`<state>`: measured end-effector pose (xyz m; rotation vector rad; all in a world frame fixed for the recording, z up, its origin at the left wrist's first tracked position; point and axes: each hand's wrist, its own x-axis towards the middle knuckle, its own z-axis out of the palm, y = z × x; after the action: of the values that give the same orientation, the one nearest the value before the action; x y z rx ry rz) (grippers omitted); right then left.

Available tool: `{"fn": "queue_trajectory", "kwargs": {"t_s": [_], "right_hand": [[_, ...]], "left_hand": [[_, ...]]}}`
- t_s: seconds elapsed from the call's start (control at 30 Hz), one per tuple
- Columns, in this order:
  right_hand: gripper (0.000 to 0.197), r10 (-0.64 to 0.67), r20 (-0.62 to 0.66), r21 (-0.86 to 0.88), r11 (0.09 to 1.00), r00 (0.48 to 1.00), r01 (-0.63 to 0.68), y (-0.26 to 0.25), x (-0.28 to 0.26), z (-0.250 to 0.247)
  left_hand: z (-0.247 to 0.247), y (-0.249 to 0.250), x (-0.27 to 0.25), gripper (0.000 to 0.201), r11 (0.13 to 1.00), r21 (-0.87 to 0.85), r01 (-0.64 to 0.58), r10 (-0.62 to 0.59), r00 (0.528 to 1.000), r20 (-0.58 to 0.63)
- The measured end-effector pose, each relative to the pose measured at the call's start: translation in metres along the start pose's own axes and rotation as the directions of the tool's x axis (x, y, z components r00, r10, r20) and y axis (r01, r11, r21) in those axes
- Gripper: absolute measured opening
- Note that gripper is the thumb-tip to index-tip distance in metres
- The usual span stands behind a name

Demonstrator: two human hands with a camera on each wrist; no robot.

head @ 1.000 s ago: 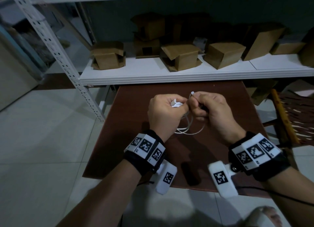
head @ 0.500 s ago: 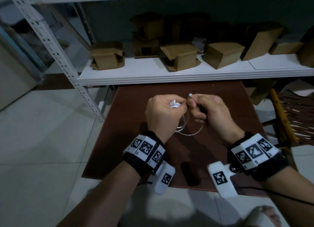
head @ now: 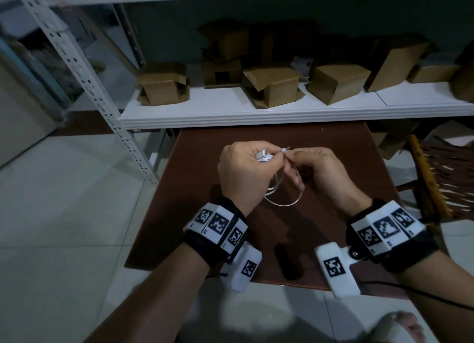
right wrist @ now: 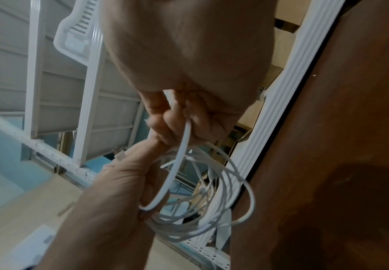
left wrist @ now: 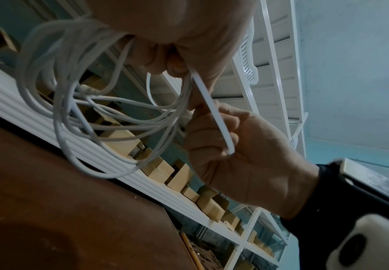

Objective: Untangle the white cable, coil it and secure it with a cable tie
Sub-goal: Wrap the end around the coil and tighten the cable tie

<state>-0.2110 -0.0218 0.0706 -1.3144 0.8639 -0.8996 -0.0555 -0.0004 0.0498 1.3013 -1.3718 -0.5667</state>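
Left hand [head: 243, 173] clenched round the top of the coil [left wrist: 89, 113], loops bunched in the fist and hanging below it, clear of the desk [head: 320, 157]. Right hand [head: 323, 173] pinching the tie [left wrist: 214, 117] at thumb and forefinger, right beside the left fist, the other fingers curled. Both grips grasping, then: left on the cable, right on the tie. Tie head [head: 361, 150] poking up between the 2 hands in the head view; flat strap arcing down past the right palm in the left wrist view, and curving round beside the bundle in the right wrist view [right wrist: 175, 164]. Cannot tell whether the tail is already through the head. Probably the securing step: coiling looks done, tie not yet drawn tight. To do it well: keep the left fist firm so no loop slips out of the bunch; gather every strand inside the strap before pulling, since several loops splay wide and 1 could be left outside; feed the tail into the head, then draw snug with a steady pull, not so hard as to kink the cable. Plug [head: 261, 154] showing white at the left fingers, best kept outside the tie. Behind the desk, a white shelf [head: 230, 114] carrying cardboard boxes [head: 272, 86].
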Motion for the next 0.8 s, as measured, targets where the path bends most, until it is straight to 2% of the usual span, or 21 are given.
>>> {"fn": "queue_trajectory", "kwargs": {"t_s": [0.1,0.2,0.3,0.37,0.5,0.67,0.8], "right_hand": [[0.029,-0.034,-0.067,-0.077,0.997,0.997,0.028,0.004,0.001,-0.003],[0.012,-0.126,-0.153,-0.115,0.987,0.98,0.109,0.003,0.002,-0.006],[0.028,-0.241,-0.158,-0.14,0.965,0.958,0.22,-0.001,0.0,-0.007],[0.025,-0.305,-0.129,-0.162,0.945,0.944,0.283,-0.004,-0.002,-0.005],[0.009,-0.368,-0.158,-0.224,0.917,0.916,0.33,0.0,-0.002,-0.005],[0.009,-0.415,-0.197,-0.279,0.892,0.888,0.355,-0.002,0.002,-0.015],[0.006,-0.42,-0.197,-0.314,0.883,0.886,0.349,0.002,0.005,-0.023]], "left_hand": [[-0.004,0.001,0.001,0.016,1.0,0.023,-0.011,0.012,0.999,-0.047],[-0.005,0.003,0.0,0.01,0.997,0.076,-0.025,0.032,0.996,-0.082],[-0.004,0.001,-0.002,0.007,0.997,0.075,0.016,-0.012,0.998,-0.06],[-0.003,-0.001,-0.003,0.007,0.997,0.068,0.033,-0.031,0.999,-0.032],[-0.001,-0.001,-0.005,0.013,0.997,0.063,0.033,-0.032,0.999,-0.007],[0.0,0.0,-0.002,0.003,0.998,-0.018,0.056,-0.055,0.997,0.063],[0.001,-0.004,0.001,0.017,0.992,-0.101,0.071,-0.069,0.997,0.025]]}}
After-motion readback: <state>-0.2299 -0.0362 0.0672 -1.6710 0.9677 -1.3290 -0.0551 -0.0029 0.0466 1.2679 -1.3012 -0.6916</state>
